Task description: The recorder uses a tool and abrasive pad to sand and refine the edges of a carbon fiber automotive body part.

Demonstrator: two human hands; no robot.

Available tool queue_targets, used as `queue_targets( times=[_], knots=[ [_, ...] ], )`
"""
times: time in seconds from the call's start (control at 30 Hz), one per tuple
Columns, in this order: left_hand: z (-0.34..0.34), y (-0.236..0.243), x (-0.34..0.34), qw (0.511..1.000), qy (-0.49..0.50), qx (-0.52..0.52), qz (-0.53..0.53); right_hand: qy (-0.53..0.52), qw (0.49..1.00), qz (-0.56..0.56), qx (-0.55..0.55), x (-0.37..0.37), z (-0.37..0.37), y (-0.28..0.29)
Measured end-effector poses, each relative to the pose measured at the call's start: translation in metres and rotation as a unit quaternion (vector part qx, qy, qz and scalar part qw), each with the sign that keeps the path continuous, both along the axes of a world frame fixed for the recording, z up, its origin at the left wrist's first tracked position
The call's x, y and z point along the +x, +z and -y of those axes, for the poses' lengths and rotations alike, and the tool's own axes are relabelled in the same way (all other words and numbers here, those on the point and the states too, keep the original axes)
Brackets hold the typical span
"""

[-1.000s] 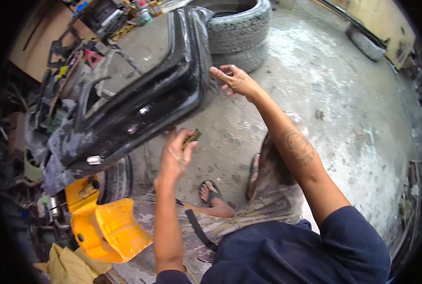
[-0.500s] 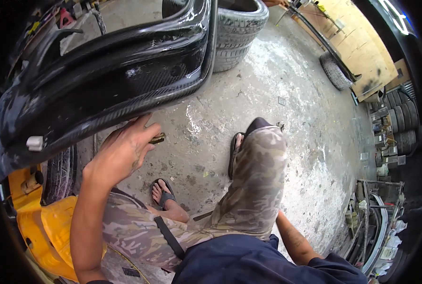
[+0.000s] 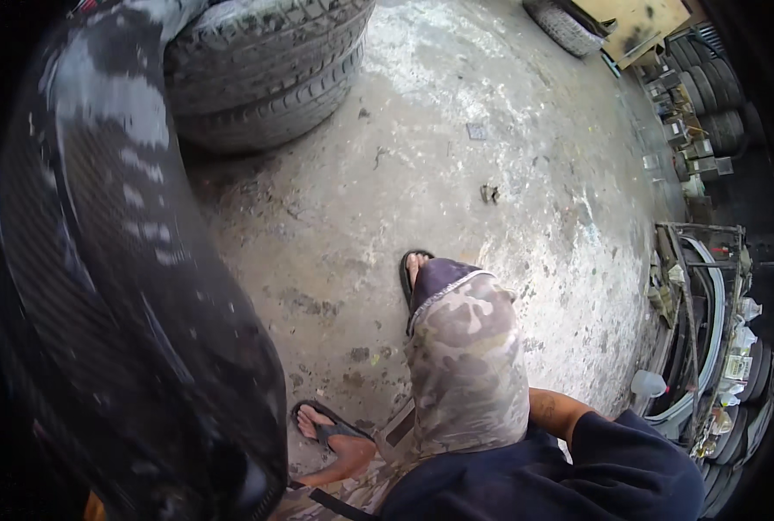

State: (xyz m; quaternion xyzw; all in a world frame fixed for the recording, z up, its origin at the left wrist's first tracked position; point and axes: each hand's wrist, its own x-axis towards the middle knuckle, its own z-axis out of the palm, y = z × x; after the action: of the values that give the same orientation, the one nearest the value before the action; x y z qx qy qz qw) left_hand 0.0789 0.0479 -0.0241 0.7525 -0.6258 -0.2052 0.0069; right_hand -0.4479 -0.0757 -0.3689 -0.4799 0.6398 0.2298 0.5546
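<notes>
A long, curved black panel with a diagonal woven pattern [image 3: 144,286] fills the left side of the view, running from the top edge to the bottom; pale grey, cloudy patches and short whitish marks show on its upper part, and a lengthwise ridge runs down it; its right edge bulges toward a foot in a black sandal [image 3: 339,427]; its upper end overlaps a stack of grey-black, treaded rubber tyres [image 3: 265,82], whether touching I cannot tell; the left hand and right hand are out of sight, so I cannot tell how either grip stands; rightward, stained grey concrete floor [image 3: 578,234] stretches broadly to a cluttered metal rack [image 3: 691,304].
</notes>
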Motion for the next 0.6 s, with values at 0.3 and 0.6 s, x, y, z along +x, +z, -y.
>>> queue_targets(
  times=[0.3, 0.6],
  knots=[
    [-0.021, 0.003, -0.013, 0.998, 0.056, 0.008, -0.039, 0.051, 0.997, -0.052, 0.009, -0.057, 0.09, 0.028],
    [-0.018, 0.015, -0.071, 0.972, 0.222, 0.057, 0.05, 0.316, 0.94, 0.094, -0.092, -0.032, 0.21, -0.056]
  ],
)
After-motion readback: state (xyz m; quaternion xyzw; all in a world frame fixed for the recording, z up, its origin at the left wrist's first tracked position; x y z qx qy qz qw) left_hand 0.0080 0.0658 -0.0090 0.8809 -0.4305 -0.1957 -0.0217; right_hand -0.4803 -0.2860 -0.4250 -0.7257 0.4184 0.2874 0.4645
